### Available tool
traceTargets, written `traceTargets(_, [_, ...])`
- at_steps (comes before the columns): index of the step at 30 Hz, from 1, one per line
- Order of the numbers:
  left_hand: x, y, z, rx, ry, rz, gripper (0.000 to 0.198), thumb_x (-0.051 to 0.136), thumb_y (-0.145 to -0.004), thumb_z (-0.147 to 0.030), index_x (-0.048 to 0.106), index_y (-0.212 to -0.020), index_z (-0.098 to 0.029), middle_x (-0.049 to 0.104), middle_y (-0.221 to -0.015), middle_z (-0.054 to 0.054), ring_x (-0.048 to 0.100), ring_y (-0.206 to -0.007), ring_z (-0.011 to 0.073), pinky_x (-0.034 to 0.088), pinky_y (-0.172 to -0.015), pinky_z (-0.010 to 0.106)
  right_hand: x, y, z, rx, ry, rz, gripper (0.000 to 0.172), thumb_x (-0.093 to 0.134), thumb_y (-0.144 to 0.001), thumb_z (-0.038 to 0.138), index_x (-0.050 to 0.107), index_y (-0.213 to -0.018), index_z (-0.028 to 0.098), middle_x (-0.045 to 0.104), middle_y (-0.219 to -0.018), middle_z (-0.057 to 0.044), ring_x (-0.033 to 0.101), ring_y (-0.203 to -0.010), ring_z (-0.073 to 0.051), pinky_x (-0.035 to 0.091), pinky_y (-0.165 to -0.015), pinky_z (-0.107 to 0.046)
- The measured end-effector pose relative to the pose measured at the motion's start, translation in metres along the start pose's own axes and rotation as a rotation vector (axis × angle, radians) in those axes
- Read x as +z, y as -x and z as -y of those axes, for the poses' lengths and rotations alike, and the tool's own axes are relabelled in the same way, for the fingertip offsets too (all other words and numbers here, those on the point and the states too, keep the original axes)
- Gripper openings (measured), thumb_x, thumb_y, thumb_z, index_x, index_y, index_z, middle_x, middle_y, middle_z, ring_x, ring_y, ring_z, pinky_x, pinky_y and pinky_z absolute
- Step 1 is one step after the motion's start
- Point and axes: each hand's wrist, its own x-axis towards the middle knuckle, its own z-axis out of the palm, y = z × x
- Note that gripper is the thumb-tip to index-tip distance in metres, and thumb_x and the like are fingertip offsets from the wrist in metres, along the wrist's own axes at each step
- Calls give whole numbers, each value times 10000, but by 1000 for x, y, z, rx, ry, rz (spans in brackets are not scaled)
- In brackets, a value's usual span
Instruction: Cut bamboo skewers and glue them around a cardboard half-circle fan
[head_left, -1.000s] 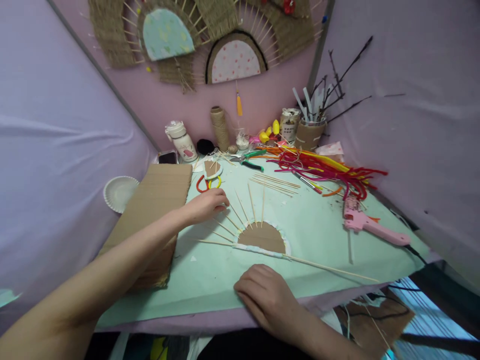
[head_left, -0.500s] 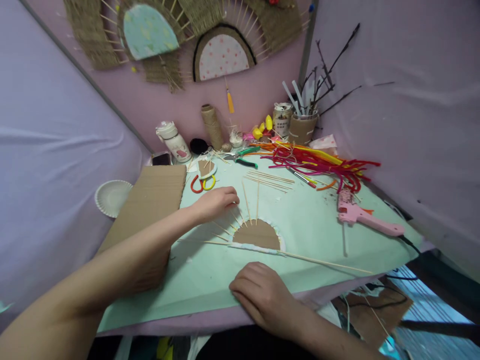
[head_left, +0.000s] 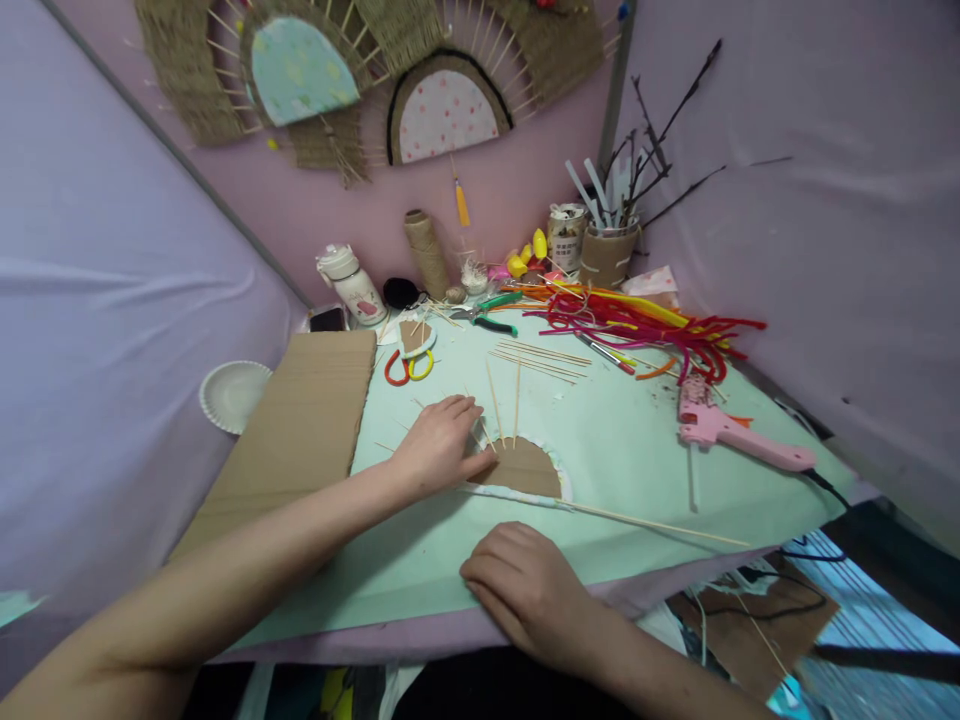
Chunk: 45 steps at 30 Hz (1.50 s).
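Observation:
A half-circle of brown cardboard (head_left: 525, 468) with a pale cloth rim lies flat on the table, its straight side toward me. Thin wooden sticks (head_left: 517, 405) fan out from its curved edge. My left hand (head_left: 441, 448) is over its left part, thumb on the cardboard and fingers spread apart from it above the sticks; it covers some of them. One long stick (head_left: 660, 525) runs right from the straight side. At the table's front edge rests my right hand (head_left: 525, 590), fingers curled together, with nothing seen in it; its palm is hidden.
Loose sticks (head_left: 544, 362) lie behind the half-circle. To the right is a pink glue gun (head_left: 739, 440), with red and yellow pipe cleaners (head_left: 645, 325) behind it. Scissors (head_left: 409, 366), green-handled pliers (head_left: 495, 326), a cardboard sheet (head_left: 300, 430) and a paper plate (head_left: 234, 395) are also there.
My left hand has come down and toward me, from above the sticks onto the left part of the half-circle, and its thumb has spread away. My right hand has stayed put.

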Motion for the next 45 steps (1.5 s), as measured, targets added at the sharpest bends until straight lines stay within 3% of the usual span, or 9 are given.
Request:
traceTargets(5, [3, -1, -8, -63, -58, 3, 568, 617, -811, -494, 572, -1221, -104, 536, -1371, 198, 441, -1317, 346, 411, -1049, 476, 0, 0, 0, -1, 0, -6, 149, 464, -959, 188, 610, -940, 165, 619, -809, -49, 523, -767, -156, 399, -707, -306])
traceTargets(20, [4, -4, -4, -10, -34, 13, 333, 590, -850, -442, 634, -1023, -161, 662, -1063, 134, 564, -1125, 301, 483, -927, 438, -1, 1, 0, 8, 2, 11, 162, 458, -959, 191, 614, -931, 160, 614, -812, -46, 516, -773, -156, 393, -714, -304])
traceTargets(45, [3, -4, -3, 6, -5, 13, 286, 564, -870, -401, 638, -1014, -165, 661, -1085, 133, 570, -1123, 294, 481, -941, 438, -2, 0, 2, 13, 0, -8, 158, 460, -960, 188, 612, -921, 168, 612, -803, -42, 526, -768, -153, 399, -707, -298])
